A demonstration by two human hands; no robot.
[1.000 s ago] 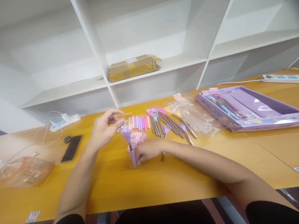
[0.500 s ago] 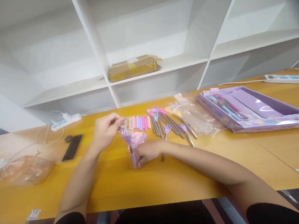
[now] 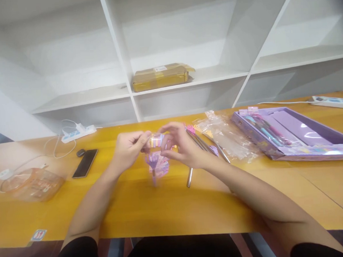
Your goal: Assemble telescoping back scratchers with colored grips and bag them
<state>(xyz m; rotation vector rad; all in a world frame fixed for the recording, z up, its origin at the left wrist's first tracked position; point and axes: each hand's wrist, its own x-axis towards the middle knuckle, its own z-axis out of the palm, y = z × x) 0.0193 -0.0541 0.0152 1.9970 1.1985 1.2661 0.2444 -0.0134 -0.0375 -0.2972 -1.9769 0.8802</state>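
My left hand (image 3: 130, 149) pinches the top of a clear plastic bag. Inside hangs a purple hand-shaped back scratcher (image 3: 152, 161), upright and blurred, its handle pointing down. Just right of the bag's top is my right hand (image 3: 179, 145), fingers apart and curved; I cannot tell whether it touches the bag. Behind the bag lies a pile of pink cards (image 3: 163, 168). Coloured handle sleeves (image 3: 156, 142) show partly between my hands. More back scratchers with metal rods (image 3: 190, 178) lie under and beyond my right hand, partly covered by it.
Clear empty bags (image 3: 228, 137) lie right of the back scratchers. Farther right stands a purple box (image 3: 313, 151) with pens in it. On the left are a phone (image 3: 85, 163), a power strip (image 3: 78, 134) and an orange see-through pouch (image 3: 33, 185). A taped parcel (image 3: 161, 79) sits on the shelf.
My right hand has let go of the sleeve end of the bagged back scratcher and risen to the bag's top, fingers opened. My left hand keeps its pinch. The view has shifted slightly.
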